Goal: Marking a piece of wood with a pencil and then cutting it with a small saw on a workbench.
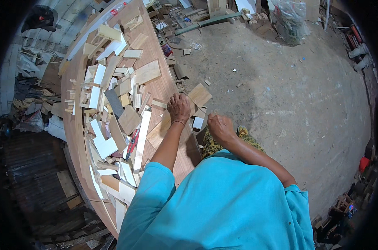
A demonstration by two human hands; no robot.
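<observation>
My left hand point(179, 107) is at the table's right edge, back up and fingers curled downward. Whatever may be under those fingers is hidden. A pale wooden board point(159, 132) lies on the table beside my left wrist, and a small wood strip point(159, 103) lies just left of the hand. My right hand point(220, 127) is closed in a fist off the table's edge, in front of my body. Its fingers face away, so I cannot see whether it holds anything. A square wooden piece point(200, 95) shows beyond and between the two hands.
Wood offcuts and white-faced scraps cover much of the long wooden table point(164, 75). Red-handled pliers or a similar tool point(132, 143) lie among them, beside a long white strip point(142, 139). A filled clear plastic bag point(291, 23) stands on the concrete floor point(305, 104).
</observation>
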